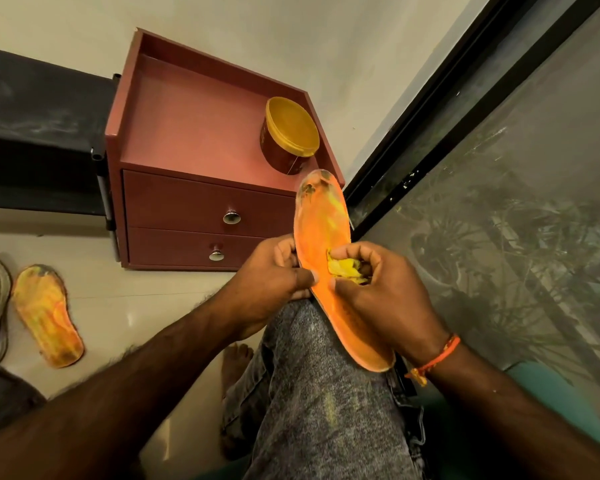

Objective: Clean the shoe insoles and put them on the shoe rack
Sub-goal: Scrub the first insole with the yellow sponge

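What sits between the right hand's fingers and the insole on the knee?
A crumpled yellow cloth. The right hand pinches it against the orange insole, which the left hand holds by its edge. The head view shows this.

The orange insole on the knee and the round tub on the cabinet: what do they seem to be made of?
Orange insole: probably foam with a matte fabric face; thin, dull, dark stains at the toe. Round tub: likely plastic; smooth yellow lid with a slight sheen, thin moulded rim, brown wall.
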